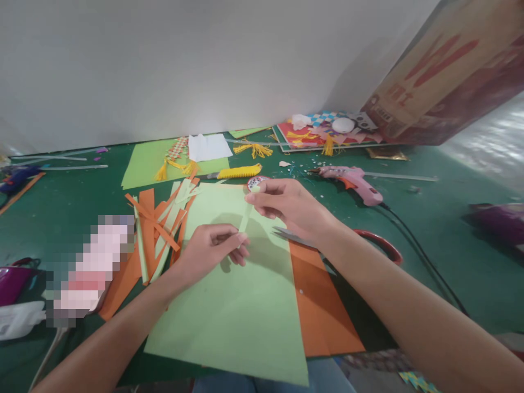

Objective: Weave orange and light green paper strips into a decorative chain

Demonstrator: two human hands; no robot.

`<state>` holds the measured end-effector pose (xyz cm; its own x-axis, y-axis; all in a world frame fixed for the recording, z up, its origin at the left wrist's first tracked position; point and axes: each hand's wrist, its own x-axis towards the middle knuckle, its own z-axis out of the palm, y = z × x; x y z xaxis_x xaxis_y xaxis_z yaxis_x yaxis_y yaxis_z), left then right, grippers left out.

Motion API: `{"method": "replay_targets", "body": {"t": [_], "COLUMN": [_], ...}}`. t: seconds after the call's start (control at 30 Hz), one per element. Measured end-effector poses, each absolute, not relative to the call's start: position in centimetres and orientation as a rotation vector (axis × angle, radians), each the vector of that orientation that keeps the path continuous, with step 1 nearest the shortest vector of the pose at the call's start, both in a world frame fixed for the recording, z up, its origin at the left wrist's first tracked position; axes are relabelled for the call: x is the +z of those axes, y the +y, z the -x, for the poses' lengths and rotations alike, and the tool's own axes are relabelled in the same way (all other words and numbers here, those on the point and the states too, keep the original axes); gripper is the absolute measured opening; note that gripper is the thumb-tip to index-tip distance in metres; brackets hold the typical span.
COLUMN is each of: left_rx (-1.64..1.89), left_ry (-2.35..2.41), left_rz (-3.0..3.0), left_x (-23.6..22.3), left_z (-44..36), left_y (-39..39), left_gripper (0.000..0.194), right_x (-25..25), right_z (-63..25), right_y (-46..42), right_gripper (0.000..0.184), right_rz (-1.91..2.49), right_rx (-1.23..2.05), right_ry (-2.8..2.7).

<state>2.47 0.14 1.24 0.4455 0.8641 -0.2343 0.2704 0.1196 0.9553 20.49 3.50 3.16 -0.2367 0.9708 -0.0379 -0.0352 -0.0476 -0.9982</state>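
Observation:
Both hands pinch one narrow light-green paper strip [246, 217] above a large light-green sheet [237, 305]. My left hand [210, 248] grips the strip's lower end with closed fingers. My right hand [290, 207] pinches its upper end between thumb and forefinger. The strip runs steeply between them. An orange sheet [323, 311] lies partly under the green sheet on the right. Scissors with red handles [379, 245] lie under my right wrist, blades pointing left.
A pile of orange and green strips [161, 229] lies left of the sheet. A yellow utility knife [237, 173], a pink glue gun [354, 183] with its cord, woven paper pieces with tassels [176, 158] and a leaning cardboard box [450, 76] stand farther back on the green table.

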Motion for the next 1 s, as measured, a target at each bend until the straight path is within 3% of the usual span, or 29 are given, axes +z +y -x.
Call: {"method": "replay_targets", "body": {"t": [1.0], "left_rx": [0.601], "left_ry": [1.094], "left_rz": [-1.459], "left_x": [1.16], "left_z": [-2.56], "left_y": [0.09], "left_gripper": [0.026], "right_x": [3.25], "right_z": [-20.86], "right_y": [3.61], "right_gripper": [0.014], "right_rz": [1.068], "right_rx": [1.465], "right_ry": [-1.265]}}
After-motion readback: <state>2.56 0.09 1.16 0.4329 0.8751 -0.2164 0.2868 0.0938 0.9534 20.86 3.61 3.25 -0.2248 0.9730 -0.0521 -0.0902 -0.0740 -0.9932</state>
